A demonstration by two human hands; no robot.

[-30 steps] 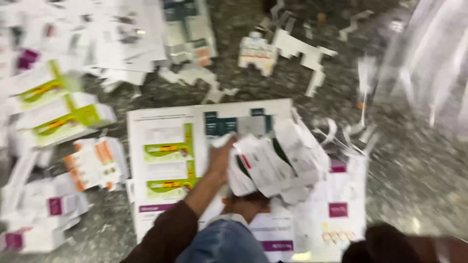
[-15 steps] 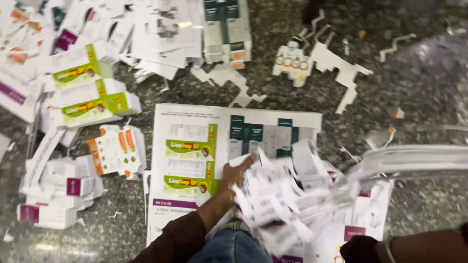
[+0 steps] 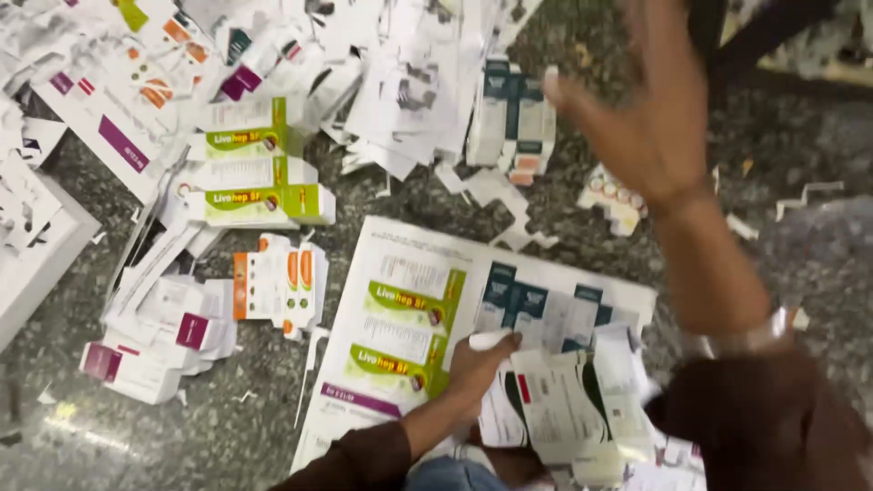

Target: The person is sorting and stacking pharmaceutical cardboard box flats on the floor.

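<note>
My left hand (image 3: 477, 364) lies on a large printed sheet (image 3: 400, 300) of green and dark teal carton panels spread on the floor. Its fingers curl over the left edge of a loose bunch of white flat carton blanks (image 3: 568, 409) and grip it. My right hand (image 3: 637, 109) is raised high above the sheet, blurred, with fingers spread and nothing in it. A bracelet shows on its wrist (image 3: 741, 341), and a dark sleeve covers the forearm below that.
The speckled stone floor (image 3: 227, 427) holds stacks of flat cartons: green-banded ones (image 3: 255, 173), orange ones (image 3: 277, 286), magenta-marked ones (image 3: 159, 336) and teal ones (image 3: 509, 118). White paper offcuts (image 3: 496, 195) lie scattered above the sheet. A white board edge (image 3: 36, 264) sits at the left.
My right hand has left the bunch of blanks and swung up and away, empty. The long white strip seen at the right is gone. My left hand stays on the bunch.
</note>
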